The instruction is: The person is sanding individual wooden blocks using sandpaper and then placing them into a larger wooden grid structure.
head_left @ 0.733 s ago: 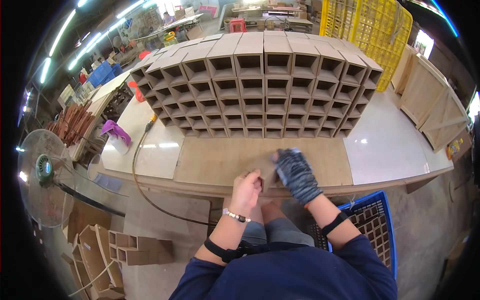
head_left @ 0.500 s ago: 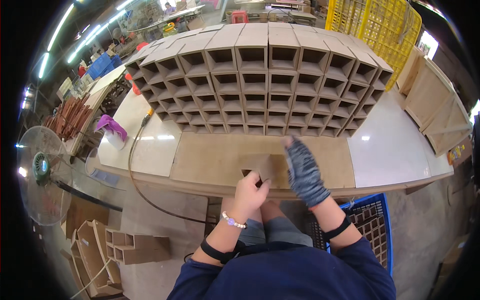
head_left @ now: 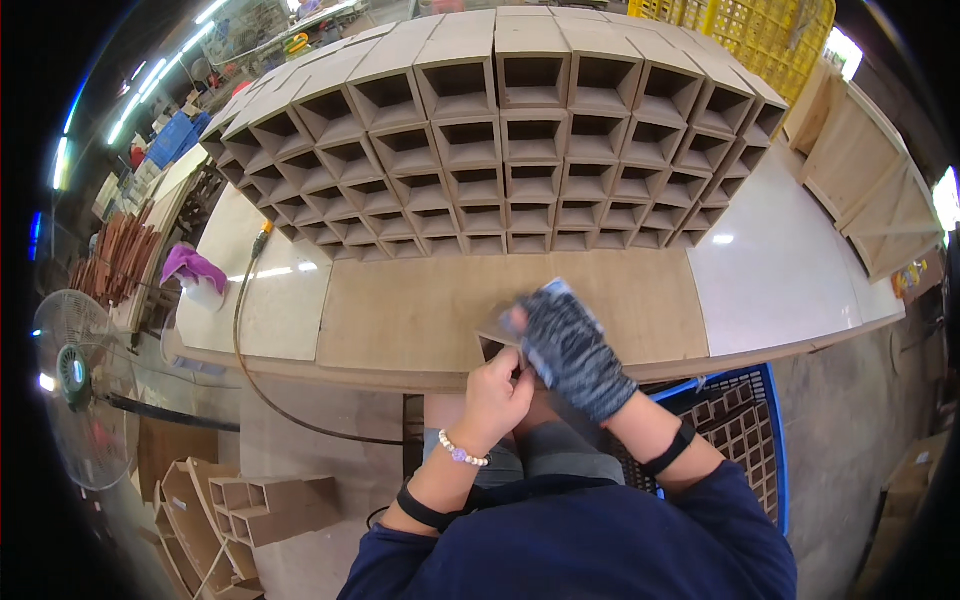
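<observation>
Near the front edge of the table, a small square brown fiberboard tube point(head_left: 490, 330) lies with its dark opening toward me. My left hand point(head_left: 496, 400), bare with a beaded bracelet, pinches its near edge between thumb and fingers. Over the tube's top and right side is my right hand point(head_left: 572, 350), in a grey knitted fingerless glove and somewhat blurred. Its fingers are closed around a thin piece, and a pale bluish bit point(head_left: 557, 288) sticks out beyond the glove. What that piece is cannot be made out. Much of the tube is hidden under the glove.
A tall stack of square tubes point(head_left: 505, 160) stands behind my hands. An orange-tipped hose point(head_left: 240, 310) and a white bottle with a purple cloth point(head_left: 195, 268) are at left. Below right is a blue crate point(head_left: 765, 375) of tubes; a fan point(head_left: 75, 370) stands far left.
My right hand has come down and left from beside the tube onto it. The left hand keeps its pinch. The whole view has shifted slightly, bringing the stack closer.
</observation>
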Tool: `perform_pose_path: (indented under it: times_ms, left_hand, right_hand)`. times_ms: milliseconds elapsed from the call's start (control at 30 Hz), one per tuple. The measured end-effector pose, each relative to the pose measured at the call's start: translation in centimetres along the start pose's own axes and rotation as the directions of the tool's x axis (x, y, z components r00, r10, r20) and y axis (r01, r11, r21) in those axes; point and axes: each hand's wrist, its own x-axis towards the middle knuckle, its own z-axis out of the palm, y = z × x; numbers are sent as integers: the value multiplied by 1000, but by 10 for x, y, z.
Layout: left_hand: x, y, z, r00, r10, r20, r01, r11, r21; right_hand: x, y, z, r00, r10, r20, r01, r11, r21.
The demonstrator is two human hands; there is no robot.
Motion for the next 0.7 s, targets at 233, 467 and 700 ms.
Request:
perform_pose_path:
  times_ms: [233,467,700]
  left_hand:
    - [-3,9,-1,994,-28,104,9,985,175]
    - [-3,14,-6,996,-27,90,14,991,135]
    - [0,8,-1,1000,16,23,-16,1000,-3]
  right_hand:
    - [-10,1,-8,997,28,-72,-35,994,-106]
    - [-11,36,7,956,265,128,-253,962,-103]
    - [-18,-21,-2,990,-128,-66,127,992,-14]
